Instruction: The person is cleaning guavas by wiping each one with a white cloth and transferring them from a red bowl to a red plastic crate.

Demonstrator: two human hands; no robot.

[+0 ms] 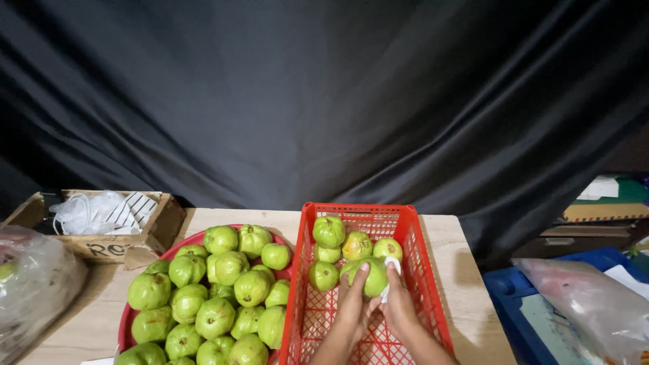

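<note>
Both hands meet on a round green guava (370,276) inside the red plastic lattice crate (427,284), near its middle. Left hand (353,304) cups it from the near-left, fingers pressed together; right hand (399,305) pinches a white cloth (393,266) against its right side.

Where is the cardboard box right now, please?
In the head view the cardboard box sits at the table's back left corner, just behind the red tray of guavas, with white plastic pieces inside.

Black draped cloth (324,101) hangs behind a wooden table (466,270), seemingly dimly lit.
</note>
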